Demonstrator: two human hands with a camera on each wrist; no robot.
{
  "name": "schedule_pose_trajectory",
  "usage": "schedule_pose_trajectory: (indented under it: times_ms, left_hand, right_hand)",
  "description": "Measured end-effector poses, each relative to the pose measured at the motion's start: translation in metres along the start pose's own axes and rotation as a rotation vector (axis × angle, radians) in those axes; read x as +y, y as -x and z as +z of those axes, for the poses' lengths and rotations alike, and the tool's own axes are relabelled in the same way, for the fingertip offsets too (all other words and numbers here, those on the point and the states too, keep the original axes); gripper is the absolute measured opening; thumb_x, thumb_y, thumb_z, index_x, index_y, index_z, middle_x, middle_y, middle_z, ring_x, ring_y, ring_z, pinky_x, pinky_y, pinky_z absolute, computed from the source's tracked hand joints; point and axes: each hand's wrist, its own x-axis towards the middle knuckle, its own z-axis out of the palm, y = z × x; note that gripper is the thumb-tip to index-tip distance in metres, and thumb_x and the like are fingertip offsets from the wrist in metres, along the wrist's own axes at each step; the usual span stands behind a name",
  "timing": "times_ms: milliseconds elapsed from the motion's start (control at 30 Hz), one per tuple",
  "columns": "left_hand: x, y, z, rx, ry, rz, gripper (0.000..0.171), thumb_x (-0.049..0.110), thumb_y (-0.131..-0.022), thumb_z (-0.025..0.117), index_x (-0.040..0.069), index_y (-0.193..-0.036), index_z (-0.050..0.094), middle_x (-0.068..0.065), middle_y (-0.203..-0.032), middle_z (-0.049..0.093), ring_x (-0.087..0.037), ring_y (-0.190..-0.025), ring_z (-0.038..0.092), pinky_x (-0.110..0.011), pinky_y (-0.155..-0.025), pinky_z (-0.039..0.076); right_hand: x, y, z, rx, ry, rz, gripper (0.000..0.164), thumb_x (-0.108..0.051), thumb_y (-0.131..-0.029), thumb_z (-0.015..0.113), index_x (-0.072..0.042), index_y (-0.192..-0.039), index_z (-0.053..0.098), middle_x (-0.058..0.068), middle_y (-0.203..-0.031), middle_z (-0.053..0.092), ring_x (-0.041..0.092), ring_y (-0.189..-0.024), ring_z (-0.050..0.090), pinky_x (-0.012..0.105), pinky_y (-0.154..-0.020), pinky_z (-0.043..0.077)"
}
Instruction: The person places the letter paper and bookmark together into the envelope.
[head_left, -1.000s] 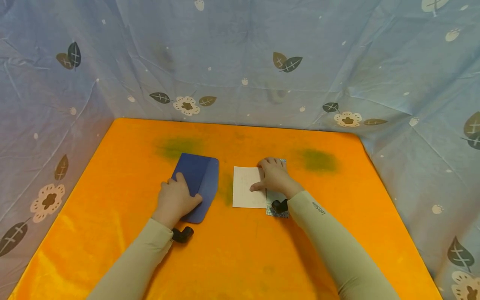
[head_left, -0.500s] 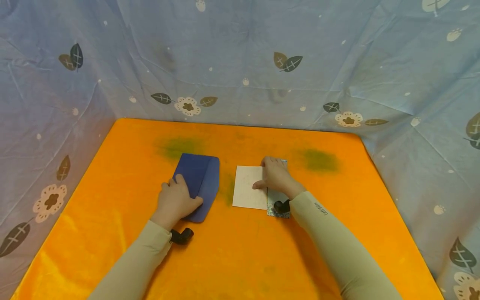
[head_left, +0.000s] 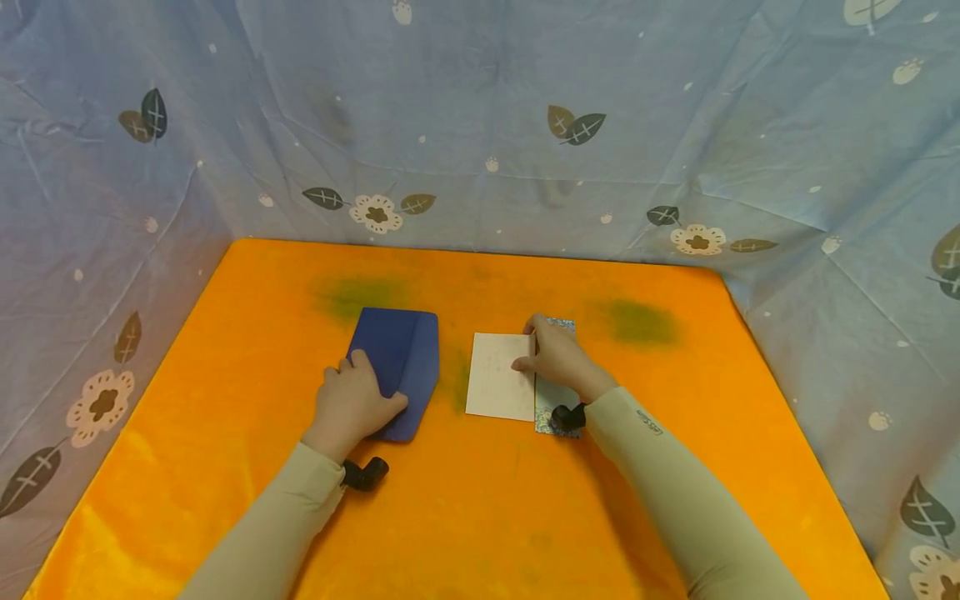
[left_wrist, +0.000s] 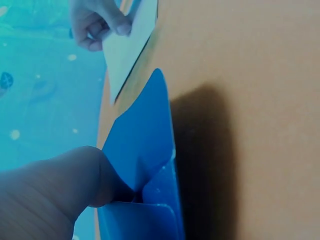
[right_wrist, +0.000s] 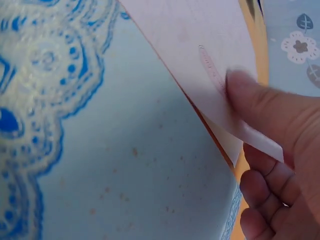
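Observation:
My left hand point(head_left: 348, 406) holds a blue envelope point(head_left: 382, 333) on the left, its flap facing right. In the left wrist view the thumb sits at the mouth of the envelope point(left_wrist: 142, 132), and a dark shadow lies beside it. My right hand point(head_left: 558, 360) pinches the right edge of a white sheet point(head_left: 495, 379) between thumb and fingers. Up close, the pinched edge of the white sheet point(right_wrist: 175, 37) bends up a little. Right of it, partly covered by my hand and wrist, shows a pale card point(head_left: 555, 396) with blue lacy patterning.
An orange cloth point(head_left: 465, 517) covers the table, with two greenish smudges towards the back. A grey-blue curtain point(head_left: 450, 117) printed with flowers and leaves stands behind and at both sides. Each wrist carries a small black camera.
My right hand has slid slightly to the right, baring more of the white sheet and the patterned card. The sheet's left edge has shifted a little right. My left hand and the envelope have barely moved.

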Motion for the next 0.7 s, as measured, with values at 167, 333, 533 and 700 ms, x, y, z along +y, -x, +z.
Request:
schedule_pose_trajectory:
  times_ms: [167,333,533,700]
  left_hand:
    - [0.0006,0.0006,0.0,0.005,-0.007,0.002,0.089,0.052,-0.078,0.068,-0.016,-0.125,0.034,-0.038,-0.108,0.048,-0.05,-0.092,0.047,-0.056,-0.073,0.047]
    - [0.0007,0.0008,0.001,0.012,-0.007,0.005,0.087,0.052,-0.077,0.068,-0.015,-0.122,0.036,-0.036,-0.106,0.048,-0.049,-0.089,0.047,-0.055,-0.071,0.047]
    - [0.0001,0.0001,0.0009,0.0,0.004,-0.003,0.089,0.053,-0.077,0.067,-0.015,-0.124,0.035,-0.037,-0.107,0.049,-0.049,-0.091,0.047,-0.055,-0.073,0.047]
    - [-0.0024,0.0001,-0.0001,-0.004,-0.002,0.004,0.091,0.054,-0.078,0.067,-0.017,-0.126,0.035,-0.038,-0.11,0.048,-0.051,-0.094,0.047,-0.057,-0.075,0.046]
  right_hand:
    - [0.0021,0.0024,-0.0002,-0.012,-0.062,-0.018,0.04,-0.022,-0.094,0.064,-0.007,-0.125,0.043,0.01,-0.086,0.055,0.023,-0.067,0.05,0.034,-0.058,0.043]
    - [0.0035,0.006,-0.0022,0.013,-0.091,-0.038,0.038,-0.02,-0.098,0.058,-0.008,-0.129,0.041,0.011,-0.097,0.054,0.024,-0.07,0.052,0.034,-0.058,0.045]
    - [0.006,0.0075,-0.003,0.065,-0.191,-0.023,0.038,-0.02,-0.1,0.054,-0.009,-0.134,0.042,0.012,-0.11,0.05,0.025,-0.081,0.056,0.034,-0.064,0.049]
    - [0.0074,0.0077,-0.0034,0.122,-0.339,-0.032,0.039,-0.02,-0.1,0.053,-0.006,-0.135,0.041,0.012,-0.104,0.045,0.027,-0.073,0.054,0.033,-0.06,0.048]
